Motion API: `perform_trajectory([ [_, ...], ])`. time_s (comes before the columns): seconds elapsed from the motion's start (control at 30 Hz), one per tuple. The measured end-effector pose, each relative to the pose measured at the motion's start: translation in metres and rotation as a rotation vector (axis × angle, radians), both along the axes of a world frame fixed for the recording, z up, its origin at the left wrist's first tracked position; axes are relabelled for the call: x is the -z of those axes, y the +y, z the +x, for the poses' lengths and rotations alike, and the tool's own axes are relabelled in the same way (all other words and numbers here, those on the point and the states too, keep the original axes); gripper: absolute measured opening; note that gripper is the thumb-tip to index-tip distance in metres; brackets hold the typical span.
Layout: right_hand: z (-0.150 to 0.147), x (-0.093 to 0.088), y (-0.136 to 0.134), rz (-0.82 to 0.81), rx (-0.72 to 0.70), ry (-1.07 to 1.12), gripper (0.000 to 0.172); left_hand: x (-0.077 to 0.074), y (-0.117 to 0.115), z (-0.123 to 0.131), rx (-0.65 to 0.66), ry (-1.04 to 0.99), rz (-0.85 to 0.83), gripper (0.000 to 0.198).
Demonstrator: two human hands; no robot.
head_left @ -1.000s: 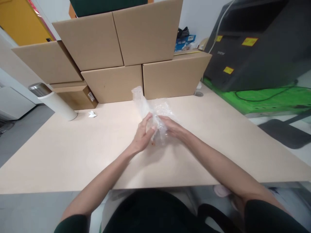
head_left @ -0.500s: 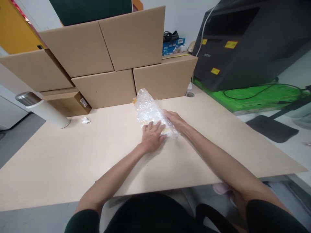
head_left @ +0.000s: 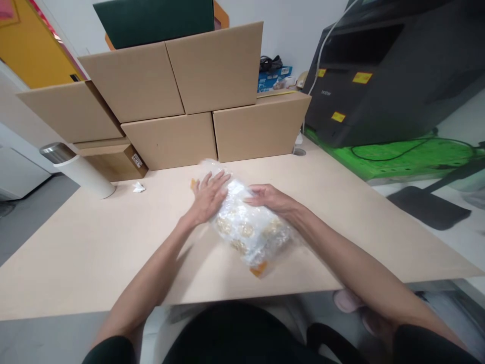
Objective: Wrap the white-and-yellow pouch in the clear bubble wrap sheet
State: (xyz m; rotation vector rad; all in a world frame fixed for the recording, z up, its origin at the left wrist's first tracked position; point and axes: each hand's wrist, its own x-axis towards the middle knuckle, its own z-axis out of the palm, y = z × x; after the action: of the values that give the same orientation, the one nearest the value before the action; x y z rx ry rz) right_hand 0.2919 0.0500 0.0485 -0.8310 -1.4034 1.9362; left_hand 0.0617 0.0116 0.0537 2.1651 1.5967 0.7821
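Observation:
A parcel in clear bubble wrap lies slantwise on the table, pale inside with several round golden patches showing through. Orange pieces show at its near tip and its far left edge. My left hand rests on the far left part of the wrap, fingers spread. On the right side, my right hand grips the parcel's edge, thumb on top and the other fingers partly hidden. The near end of the wrap is blurred by motion.
Cardboard boxes are stacked along the back of the table. A white bottle with a steel cap and a crumpled white scrap stand at the left. At the right, a dark Brother machine sits by a green surface.
The bubble-wrapped parcel has turned over or shifted, its near end now closer to me and its golden patches visible. My left hand has moved leftward and away to its far part.

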Motion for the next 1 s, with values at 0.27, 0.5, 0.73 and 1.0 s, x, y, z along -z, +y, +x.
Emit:
perform_trajectory([
  [0.27,-0.009,-0.005,-0.010,0.040,0.181,0.128,0.043,0.007,-0.040,-0.026,0.297,-1.169,-0.609,0.092],
  [0.5,-0.046,0.033,0.003,0.125,0.444,-0.123,0.041,0.041,-0.027,-0.014,-0.235,-1.318,-0.439,0.066],
  [0.73,-0.051,0.061,0.011,0.715,0.534,-0.518,0.045,0.073,-0.009,-0.021,-0.421,-0.854,-0.161,0.078],
  [1.0,-0.021,0.054,0.023,1.111,-0.077,-0.770,0.054,0.052,-0.015,-0.044,-0.141,0.036,-0.107,0.075],
])
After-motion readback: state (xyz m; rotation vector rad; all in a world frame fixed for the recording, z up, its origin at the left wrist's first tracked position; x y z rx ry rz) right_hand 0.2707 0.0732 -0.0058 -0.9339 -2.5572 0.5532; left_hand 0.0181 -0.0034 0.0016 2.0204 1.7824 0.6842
